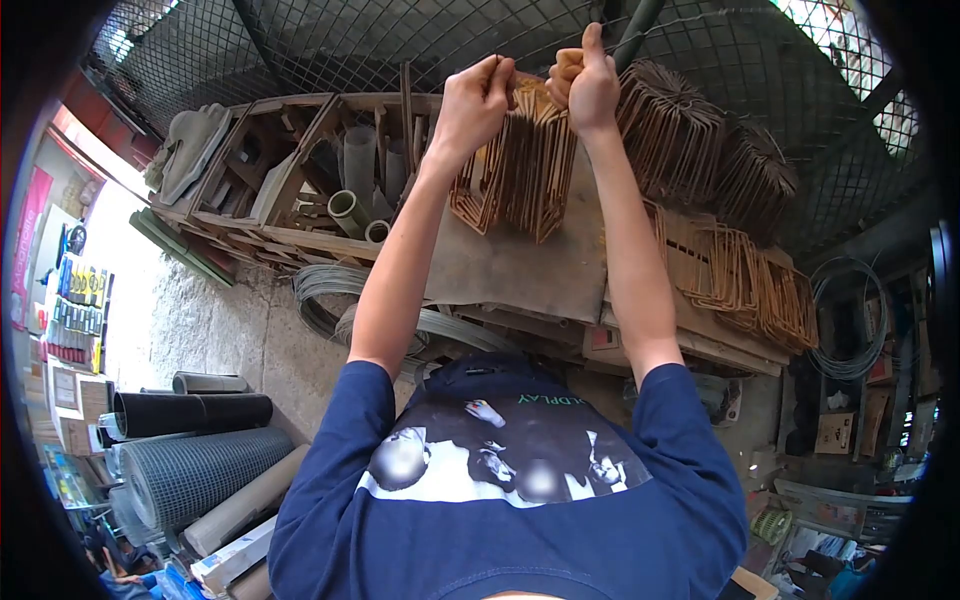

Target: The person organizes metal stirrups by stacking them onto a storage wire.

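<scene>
Both arms reach up and forward to a hanging bundle of rusty rebar stirrups (540, 175). My left hand (475, 108) is closed in a pinch at the upper left of the bundle. What sits between its fingertips is too small to make out. To the upper right of the same bundle, my right hand (586, 85) has its fingers curled in and its thumb pointing up. Anything inside that grip is hidden. More stirrups, dark and tightly stacked (670, 130), hang just right of my right hand.
Behind the hands runs a wire mesh fence (390, 50). A wooden shelf (300, 235) at left holds pipes and scraps. Coiled wire (330, 285) lies below it; loose stirrups (740, 275) rest on the right-hand bench. Mesh rolls (210, 475) lie at lower left.
</scene>
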Action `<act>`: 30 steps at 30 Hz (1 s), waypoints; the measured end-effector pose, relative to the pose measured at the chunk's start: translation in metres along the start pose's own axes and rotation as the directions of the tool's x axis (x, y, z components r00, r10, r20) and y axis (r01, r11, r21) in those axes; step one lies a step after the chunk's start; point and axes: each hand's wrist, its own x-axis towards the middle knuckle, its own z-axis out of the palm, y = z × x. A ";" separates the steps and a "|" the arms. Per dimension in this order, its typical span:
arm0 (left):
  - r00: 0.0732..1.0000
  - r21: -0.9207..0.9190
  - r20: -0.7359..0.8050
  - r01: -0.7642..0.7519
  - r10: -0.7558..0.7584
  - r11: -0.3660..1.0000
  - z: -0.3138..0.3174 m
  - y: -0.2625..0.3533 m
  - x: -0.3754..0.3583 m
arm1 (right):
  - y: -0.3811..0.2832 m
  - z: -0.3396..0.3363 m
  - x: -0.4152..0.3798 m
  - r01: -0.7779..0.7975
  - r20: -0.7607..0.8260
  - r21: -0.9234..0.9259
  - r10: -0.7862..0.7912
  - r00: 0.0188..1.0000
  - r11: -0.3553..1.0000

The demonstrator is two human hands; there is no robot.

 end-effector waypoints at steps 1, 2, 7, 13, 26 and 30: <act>1.000 -0.016 0.013 -0.011 0.012 1.000 -0.001 0.004 -0.003 | -0.006 0.003 -0.005 0.047 0.046 -0.043 -0.045 0.998 0.998; 1.000 -0.015 0.013 -0.014 0.014 1.000 -0.004 0.008 -0.003 | -0.013 0.007 -0.008 0.050 0.046 -0.042 -0.048 0.998 0.998; 0.997 -0.176 0.079 0.016 -0.002 0.984 -0.015 0.033 -0.011 | -0.047 0.020 -0.017 -0.088 0.021 0.146 0.086 0.996 0.985; 0.975 -0.416 0.211 0.152 -0.067 0.897 -0.021 0.025 -0.020 | -0.039 0.028 -0.018 -0.138 0.084 0.112 0.130 0.988 0.984; 0.959 -0.772 0.279 0.252 -0.045 0.583 0.001 -0.016 -0.012 | -0.025 0.033 -0.023 -0.074 0.028 0.005 0.074 0.997 0.997; 0.963 -0.831 0.268 0.232 -0.002 0.505 0.009 -0.018 -0.011 | -0.021 0.032 -0.018 -0.039 0.051 -0.026 0.040 0.998 0.999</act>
